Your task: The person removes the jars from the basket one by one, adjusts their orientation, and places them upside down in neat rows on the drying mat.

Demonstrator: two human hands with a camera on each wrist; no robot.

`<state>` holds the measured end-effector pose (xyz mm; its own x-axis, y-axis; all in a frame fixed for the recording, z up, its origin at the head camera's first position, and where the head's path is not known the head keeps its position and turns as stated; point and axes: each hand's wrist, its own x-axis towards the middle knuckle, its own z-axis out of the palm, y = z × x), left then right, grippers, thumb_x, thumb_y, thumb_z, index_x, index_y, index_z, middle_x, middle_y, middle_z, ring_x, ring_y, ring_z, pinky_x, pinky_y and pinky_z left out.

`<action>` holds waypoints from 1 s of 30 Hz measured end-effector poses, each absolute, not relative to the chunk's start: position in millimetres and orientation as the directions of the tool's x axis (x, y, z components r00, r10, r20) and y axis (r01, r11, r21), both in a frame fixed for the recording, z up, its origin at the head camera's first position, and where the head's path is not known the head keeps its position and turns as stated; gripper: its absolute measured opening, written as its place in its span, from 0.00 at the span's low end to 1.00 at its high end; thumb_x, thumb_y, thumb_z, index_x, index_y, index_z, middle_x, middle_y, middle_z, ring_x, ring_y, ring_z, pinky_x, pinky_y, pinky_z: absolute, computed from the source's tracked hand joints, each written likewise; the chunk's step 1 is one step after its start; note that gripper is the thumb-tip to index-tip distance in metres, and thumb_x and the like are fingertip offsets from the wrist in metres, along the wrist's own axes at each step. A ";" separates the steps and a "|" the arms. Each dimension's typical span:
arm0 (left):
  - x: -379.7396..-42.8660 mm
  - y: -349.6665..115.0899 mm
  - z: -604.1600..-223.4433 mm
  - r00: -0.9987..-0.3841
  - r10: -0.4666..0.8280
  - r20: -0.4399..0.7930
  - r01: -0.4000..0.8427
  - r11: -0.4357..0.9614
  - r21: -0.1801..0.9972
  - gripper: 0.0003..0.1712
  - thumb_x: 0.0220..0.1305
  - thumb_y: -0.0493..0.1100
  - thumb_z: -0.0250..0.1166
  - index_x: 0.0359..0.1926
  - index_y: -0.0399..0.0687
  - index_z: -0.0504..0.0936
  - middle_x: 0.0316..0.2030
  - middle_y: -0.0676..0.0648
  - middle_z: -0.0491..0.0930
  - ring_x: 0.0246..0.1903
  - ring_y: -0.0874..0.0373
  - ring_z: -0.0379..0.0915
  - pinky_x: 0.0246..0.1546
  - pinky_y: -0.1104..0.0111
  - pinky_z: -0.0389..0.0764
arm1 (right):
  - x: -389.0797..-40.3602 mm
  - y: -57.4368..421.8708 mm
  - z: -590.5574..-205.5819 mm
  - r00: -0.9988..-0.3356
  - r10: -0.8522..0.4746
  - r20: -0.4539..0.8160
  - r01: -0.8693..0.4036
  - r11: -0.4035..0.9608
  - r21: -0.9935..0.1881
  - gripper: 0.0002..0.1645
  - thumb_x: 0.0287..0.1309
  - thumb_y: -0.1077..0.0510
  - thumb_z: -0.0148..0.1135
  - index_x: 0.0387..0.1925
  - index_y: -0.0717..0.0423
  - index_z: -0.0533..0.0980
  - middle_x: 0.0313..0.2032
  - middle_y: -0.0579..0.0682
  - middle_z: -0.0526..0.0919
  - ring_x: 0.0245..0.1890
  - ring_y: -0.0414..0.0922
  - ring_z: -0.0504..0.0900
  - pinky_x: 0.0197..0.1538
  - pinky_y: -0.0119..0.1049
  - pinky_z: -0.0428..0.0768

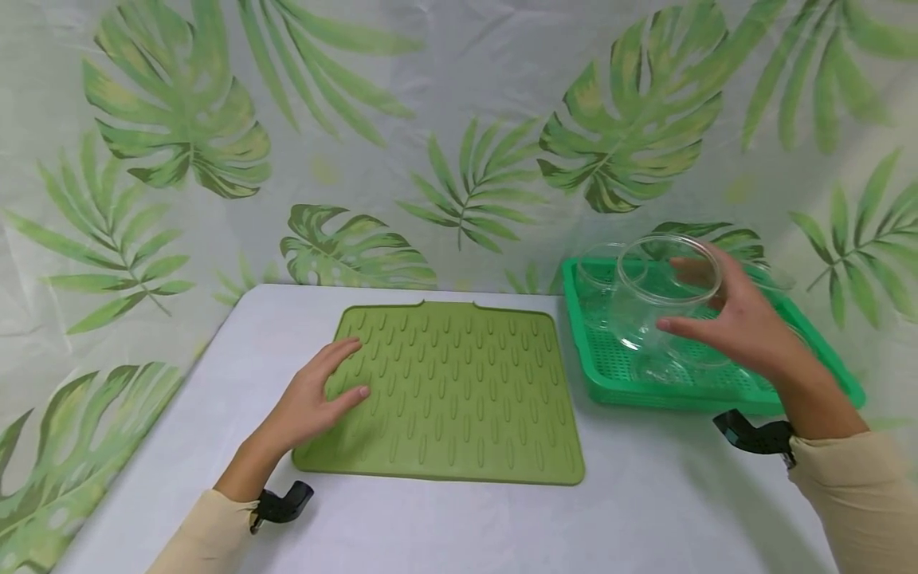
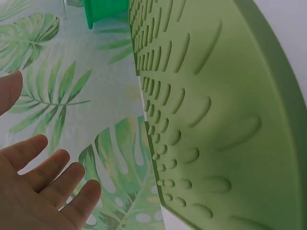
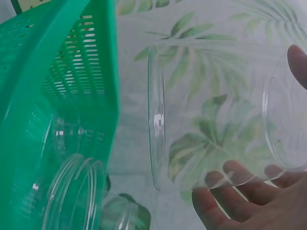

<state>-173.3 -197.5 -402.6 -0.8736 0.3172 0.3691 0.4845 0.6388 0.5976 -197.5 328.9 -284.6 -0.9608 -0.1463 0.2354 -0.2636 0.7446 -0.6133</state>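
Observation:
In the head view my right hand grips a clear glass jar, thumb on the near side and fingers round the far side. The jar is upright above a green plastic basket. The right wrist view shows the fingers curled along the wall of the jar, beside the basket. My left hand hovers over the left edge of an olive-green ridged mat, thumb and fingers spread. In the left wrist view that hand holds nothing.
Several more clear glass containers sit in the basket, partly hidden by the held jar and right hand. The mat lies left of the basket on a white table. A leaf-print cloth hangs behind the table.

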 end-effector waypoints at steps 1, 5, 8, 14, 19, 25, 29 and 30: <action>-173.3 -197.0 -402.8 -0.874 0.315 0.369 0.483 0.638 0.599 0.37 0.62 0.41 0.68 0.70 0.40 0.67 0.70 0.35 0.66 0.69 0.34 0.62 0.65 0.36 0.67 | -198.0 325.9 -283.4 -0.961 -0.148 0.233 -0.264 0.744 -0.613 0.62 0.54 0.53 0.75 0.77 0.26 0.43 0.70 0.55 0.66 0.62 0.31 0.65 0.49 0.24 0.64; -175.0 -193.9 -403.8 -0.877 0.311 0.365 0.478 0.633 0.609 0.37 0.62 0.42 0.68 0.71 0.40 0.66 0.70 0.36 0.65 0.70 0.35 0.61 0.66 0.36 0.66 | -200.1 313.2 -277.5 -0.962 -0.168 0.215 -0.268 0.741 -0.616 0.63 0.53 0.51 0.75 0.78 0.30 0.42 0.71 0.55 0.65 0.66 0.50 0.66 0.55 0.34 0.66; -176.2 -190.4 -403.1 -0.878 0.313 0.363 0.478 0.624 0.618 0.38 0.63 0.43 0.68 0.71 0.40 0.66 0.71 0.36 0.65 0.70 0.35 0.60 0.67 0.37 0.65 | -202.3 303.4 -273.6 -0.962 -0.191 0.197 -0.273 0.733 -0.623 0.65 0.53 0.50 0.75 0.78 0.34 0.41 0.72 0.55 0.63 0.67 0.56 0.64 0.60 0.49 0.66; -177.3 -181.8 -398.7 -0.876 0.323 0.357 0.482 0.615 0.625 0.38 0.63 0.44 0.67 0.72 0.42 0.65 0.72 0.36 0.63 0.71 0.35 0.59 0.67 0.36 0.65 | -207.0 283.1 -268.9 -0.953 -0.243 0.183 -0.303 0.711 -0.634 0.67 0.51 0.52 0.76 0.79 0.37 0.39 0.73 0.58 0.61 0.69 0.60 0.62 0.63 0.62 0.65; -180.7 -175.5 -395.4 -0.879 0.328 0.345 0.476 0.616 0.628 0.39 0.63 0.45 0.68 0.73 0.44 0.64 0.73 0.37 0.62 0.72 0.37 0.58 0.68 0.37 0.64 | -210.4 262.9 -267.6 -0.941 -0.280 0.191 -0.336 0.705 -0.625 0.66 0.50 0.50 0.77 0.78 0.37 0.42 0.71 0.55 0.64 0.68 0.59 0.64 0.65 0.61 0.67; -185.3 -169.1 -393.5 -0.874 0.327 0.358 0.485 0.609 0.628 0.39 0.63 0.45 0.68 0.73 0.45 0.64 0.72 0.37 0.63 0.72 0.38 0.59 0.68 0.37 0.64 | -219.0 238.9 -272.0 -0.919 -0.336 0.204 -0.387 0.684 -0.618 0.64 0.49 0.48 0.77 0.78 0.39 0.45 0.68 0.54 0.66 0.70 0.55 0.64 0.69 0.60 0.66; -187.5 -163.8 -391.7 -0.868 0.333 0.367 0.496 0.594 0.634 0.40 0.63 0.45 0.69 0.73 0.45 0.64 0.72 0.37 0.64 0.72 0.39 0.59 0.68 0.38 0.64 | -223.1 225.8 -276.4 -0.908 -0.363 0.207 -0.411 0.683 -0.604 0.65 0.48 0.47 0.78 0.78 0.39 0.45 0.69 0.54 0.66 0.71 0.55 0.64 0.67 0.60 0.68; -187.8 -162.7 -391.3 -0.867 0.336 0.367 0.498 0.590 0.636 0.40 0.63 0.45 0.69 0.73 0.45 0.64 0.72 0.37 0.63 0.72 0.39 0.59 0.68 0.38 0.65 | -223.6 223.0 -277.4 -0.905 -0.372 0.209 -0.419 0.682 -0.600 0.66 0.48 0.47 0.78 0.78 0.40 0.44 0.69 0.55 0.66 0.70 0.55 0.64 0.66 0.61 0.69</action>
